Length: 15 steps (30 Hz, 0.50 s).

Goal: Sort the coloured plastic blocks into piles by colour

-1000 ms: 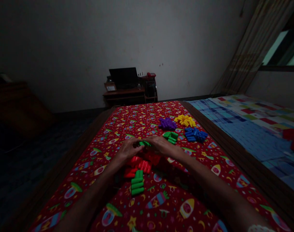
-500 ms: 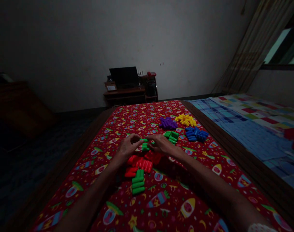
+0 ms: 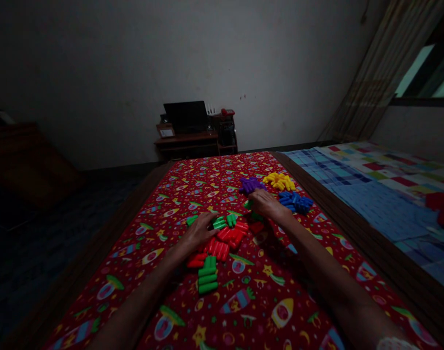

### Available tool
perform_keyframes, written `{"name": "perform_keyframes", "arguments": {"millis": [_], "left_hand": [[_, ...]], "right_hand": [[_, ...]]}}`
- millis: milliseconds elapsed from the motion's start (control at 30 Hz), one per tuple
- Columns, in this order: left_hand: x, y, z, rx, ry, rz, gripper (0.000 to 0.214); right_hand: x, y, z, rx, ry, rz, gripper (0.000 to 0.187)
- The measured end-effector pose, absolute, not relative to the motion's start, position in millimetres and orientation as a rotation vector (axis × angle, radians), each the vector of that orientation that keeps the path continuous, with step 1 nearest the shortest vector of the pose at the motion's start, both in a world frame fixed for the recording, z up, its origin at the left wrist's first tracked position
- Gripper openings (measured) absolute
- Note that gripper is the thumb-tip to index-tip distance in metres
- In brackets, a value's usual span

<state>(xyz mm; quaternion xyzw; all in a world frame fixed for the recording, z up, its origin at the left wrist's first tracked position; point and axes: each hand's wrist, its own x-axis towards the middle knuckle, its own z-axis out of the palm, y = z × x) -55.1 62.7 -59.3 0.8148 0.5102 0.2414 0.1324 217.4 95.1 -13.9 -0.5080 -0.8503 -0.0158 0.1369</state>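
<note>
My left hand [image 3: 200, 231] rests by the near end of the red cloth. Its fingers are curved, with thumb and forefinger apart at the edge of some green plastic pieces [image 3: 219, 223]. A green piece [image 3: 191, 220] shows past its outer side. Under and beside this hand lie red plastic pieces [image 3: 220, 249] joined in a row, with a green block [image 3: 207, 283] at their near end. My right hand [image 3: 266, 202] reaches to the green pile, fingers bent down and closed at a green piece [image 3: 248, 204]; the hand covers most of that pile.
Purple pieces [image 3: 251, 184], yellow pieces [image 3: 279, 181] and blue pieces [image 3: 296, 201] lie in heaps at the right. The patterned red cloth [image 3: 243, 316] covers the surface. A desk with a monitor [image 3: 185, 116] stands at the wall, a bed [image 3: 375, 204] to the right.
My right hand has moved right, from beside my left hand to the green pile. My left hand has come slightly nearer, and the green and red pieces between the hands are uncovered.
</note>
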Motion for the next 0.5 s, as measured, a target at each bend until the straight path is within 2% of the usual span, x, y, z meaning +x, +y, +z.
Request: {"name": "perform_keyframes", "arguments": {"millis": [200,267,400,500], "left_hand": [[-50,60,-38,2.188,1.569,0.917,0.047],[-45,57,-31,2.048,1.503,0.996,0.052],[-33,50,-24,1.723,1.291,1.015,0.066],[-32,50,-24,1.603,1.284,1.011,0.067]], "right_hand": [[215,95,7,-1.541,-2.425,0.006,0.023],[205,88,16,-1.414,-2.397,0.116,0.024],[179,68,23,-0.894,-2.443,0.456,0.026],[171,62,21,-0.848,-2.544,0.448,0.023]]}}
